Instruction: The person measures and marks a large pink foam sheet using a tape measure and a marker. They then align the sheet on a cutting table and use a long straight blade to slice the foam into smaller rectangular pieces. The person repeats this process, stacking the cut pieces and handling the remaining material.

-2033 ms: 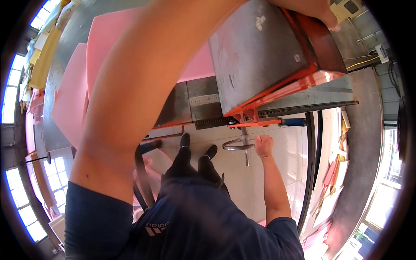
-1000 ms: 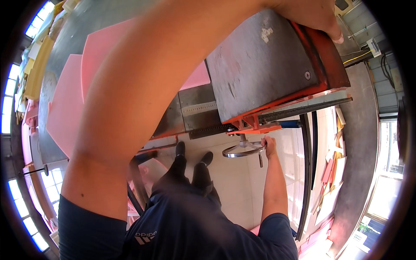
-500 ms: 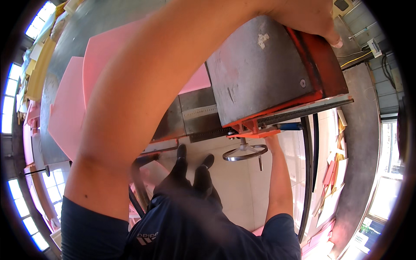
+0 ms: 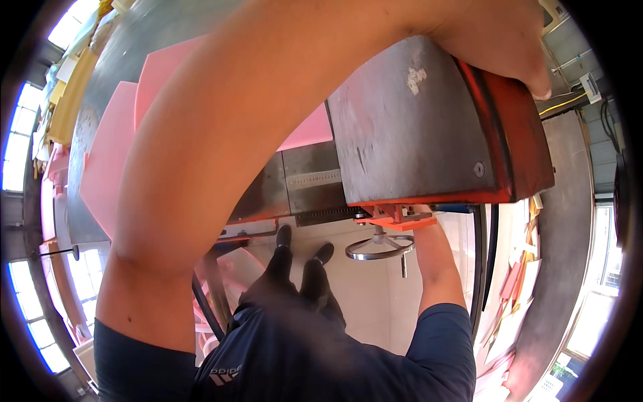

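My left arm reaches across the view to the upper right. There my left hand (image 4: 492, 43) lies over the far side of a large metal block (image 4: 415, 127), grey on top with red edges. One finger stretches down the block's right end; the others are out of sight. Below the block's near edge, an orange bracket (image 4: 392, 220) carries a chrome handwheel (image 4: 380, 249) with a short crank handle. My right hand (image 4: 423, 218) reaches up behind this bracket, its fingers hidden under the block, so I cannot see what it grips.
Pink sheets (image 4: 110, 157) lie on the grey metal table (image 4: 120, 50) to the left, partly behind my arm. A steel ruler strip (image 4: 313, 179) runs beside the block. Boards and pink offcuts (image 4: 516, 281) lean at the right. My feet stand on the pale floor (image 4: 362, 301).
The block's right end has come nearer to me and covers the toothed rail that showed beneath it. My left hand has moved along with it; my right hand stays behind the bracket.
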`<state>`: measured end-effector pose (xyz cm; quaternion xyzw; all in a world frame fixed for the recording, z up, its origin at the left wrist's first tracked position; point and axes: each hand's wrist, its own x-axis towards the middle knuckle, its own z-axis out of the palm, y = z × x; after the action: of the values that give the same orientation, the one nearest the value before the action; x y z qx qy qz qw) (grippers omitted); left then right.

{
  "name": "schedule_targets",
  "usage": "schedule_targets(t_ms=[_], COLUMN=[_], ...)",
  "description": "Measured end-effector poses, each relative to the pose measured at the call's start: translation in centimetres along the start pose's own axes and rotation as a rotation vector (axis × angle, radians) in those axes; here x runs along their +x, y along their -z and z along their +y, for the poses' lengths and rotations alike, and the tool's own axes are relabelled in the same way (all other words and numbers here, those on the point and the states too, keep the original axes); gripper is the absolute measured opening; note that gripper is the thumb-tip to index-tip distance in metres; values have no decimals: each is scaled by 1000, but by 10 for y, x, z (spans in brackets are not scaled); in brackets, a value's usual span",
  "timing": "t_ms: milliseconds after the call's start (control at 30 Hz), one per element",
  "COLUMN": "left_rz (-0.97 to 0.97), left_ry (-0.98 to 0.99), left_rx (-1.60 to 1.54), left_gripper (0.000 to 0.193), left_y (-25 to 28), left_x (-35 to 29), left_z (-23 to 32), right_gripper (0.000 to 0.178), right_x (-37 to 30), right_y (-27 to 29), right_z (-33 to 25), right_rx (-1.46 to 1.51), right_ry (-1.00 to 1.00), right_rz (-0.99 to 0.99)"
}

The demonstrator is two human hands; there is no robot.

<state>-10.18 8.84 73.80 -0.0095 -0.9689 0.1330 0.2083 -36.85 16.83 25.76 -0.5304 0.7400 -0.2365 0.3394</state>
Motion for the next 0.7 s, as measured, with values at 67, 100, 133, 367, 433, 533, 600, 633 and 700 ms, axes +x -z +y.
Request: schedule_targets(t_ms=[67, 100, 133, 367, 433, 533, 600, 633, 700], left_rz=[-14, -4, -17, -319, -209, -148, -84, -44, 25], left_ry=[-92, -65, -41, 26, -72, -96, -36, -27, -40], left_rx=[30, -59, -49, 365, 467, 534, 532, 544, 573], left_gripper=[28, 26, 25, 20, 20, 20, 20, 20, 19], left_y=[0, 0, -3, 9, -13, 2, 7, 6, 0], left_x=[-2, -3, -1, 22, 18, 2, -9, -11, -12], left_z=[-8, -10, -11, 11, -2, 11, 23, 23, 17], right_gripper=[28, 29, 29, 31, 32, 33, 34, 34, 35], right_x=[3, 4, 4, -6, -7, -4, -4, -5, -9], right_y=[0, 1, 0, 2, 1, -5, -7, -6, -8], right_z=[2, 3, 4, 19, 22, 19, 17, 18, 16], right_rx=[-30, -37, -42, -88, -99, -113, -121, -127, -135], right_ry=[-3, -2, -3, -17, -15, -9, -3, -1, 8], right_rz=[-1, -2, -3, 10, 13, 15, 11, 17, 19])
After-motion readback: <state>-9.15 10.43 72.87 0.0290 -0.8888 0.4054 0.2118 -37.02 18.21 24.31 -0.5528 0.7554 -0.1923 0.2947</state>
